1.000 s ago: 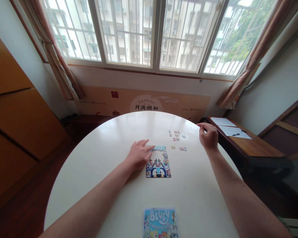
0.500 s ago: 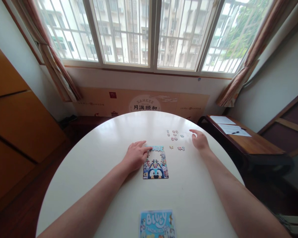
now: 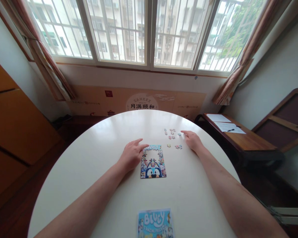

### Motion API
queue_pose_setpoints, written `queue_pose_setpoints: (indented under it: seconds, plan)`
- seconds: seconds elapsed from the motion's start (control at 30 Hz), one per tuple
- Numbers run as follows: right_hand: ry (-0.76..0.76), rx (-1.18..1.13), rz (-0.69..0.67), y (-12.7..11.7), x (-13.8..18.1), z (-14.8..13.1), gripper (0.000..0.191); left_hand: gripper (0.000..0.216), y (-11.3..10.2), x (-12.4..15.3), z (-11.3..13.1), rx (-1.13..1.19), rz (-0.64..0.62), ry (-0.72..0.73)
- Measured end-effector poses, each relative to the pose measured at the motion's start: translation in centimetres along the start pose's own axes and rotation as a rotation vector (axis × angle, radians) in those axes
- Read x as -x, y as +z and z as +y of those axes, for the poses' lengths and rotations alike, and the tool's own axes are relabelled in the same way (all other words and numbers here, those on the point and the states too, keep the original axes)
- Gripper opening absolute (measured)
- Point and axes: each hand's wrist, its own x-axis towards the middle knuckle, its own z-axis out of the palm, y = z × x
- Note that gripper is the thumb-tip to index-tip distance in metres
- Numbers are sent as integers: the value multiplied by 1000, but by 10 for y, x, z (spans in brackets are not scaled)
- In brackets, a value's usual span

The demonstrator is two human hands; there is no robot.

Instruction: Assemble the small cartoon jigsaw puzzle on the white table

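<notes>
A partly built colourful jigsaw puzzle lies in the middle of the round white table, with a gap near its top. My left hand rests flat at the puzzle's top left corner, fingers stretched out and touching its edge. My right hand lies low on the table with fingers extended, their tips next to the several loose puzzle pieces scattered beyond the puzzle. Neither hand holds anything that I can see.
A blue "Bluey" puzzle box lies at the table's near edge. A dark wooden side desk with papers and a pen stands to the right. Windows, curtains and a cardboard panel line the far wall; a wooden cabinet stands left.
My right hand came down from beyond the table's right edge and moved left to the loose pieces, opening out. The left hand stayed at the puzzle's corner.
</notes>
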Motion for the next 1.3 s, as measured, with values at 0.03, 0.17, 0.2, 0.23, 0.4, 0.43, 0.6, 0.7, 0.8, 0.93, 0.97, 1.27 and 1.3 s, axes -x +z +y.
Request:
queue_pose_setpoints:
  seconds: [0.03, 0.17, 0.2, 0.23, 0.4, 0.43, 0.6, 0.7, 0.8, 0.93, 0.97, 1.27, 1.3]
  plan:
    - [1, 11, -9, -1, 1, -1, 45, 43, -1, 0, 1, 8, 7, -6]
    - [3, 53, -34, -5, 3, -7, 46, 44, -2, 1, 2, 12, 2, -18]
    - [2, 60, -39, -5, 3, -8, 46, 44, -2, 1, 2, 7, -4, -18]
    - [1, 67, -44, -6, 4, -9, 46, 44, -2, 0, 2, 1, -10, -19]
    - [7, 89, -58, -8, 4, -13, 45, 43, -1, 0, 2, -7, -16, -20]
    - [9, 91, -61, -9, 4, -13, 45, 44, -1, -1, 2, -9, -19, -20]
    - [18, 96, -72, -10, 5, -15, 44, 43, 1, -1, -1, -32, -38, -4]
    - [19, 90, -76, -11, 5, -16, 45, 42, 3, -2, -2, -42, -50, -5]
    - [17, 79, -77, -12, 5, -16, 46, 44, 4, -2, -2, -39, -52, -21]
    - [17, 58, -71, -13, 6, -19, 47, 46, 4, -2, -3, -2, -27, -31]
    - [16, 52, -69, -13, 6, -20, 47, 45, 3, -2, -3, 15, -7, -31]
    - [45, 38, -35, -34, 9, -33, 36, 42, -2, -1, -7, 99, 141, -68]
    - [44, 42, -32, -37, 9, -37, 36, 41, -3, -1, -7, 102, 150, -78]
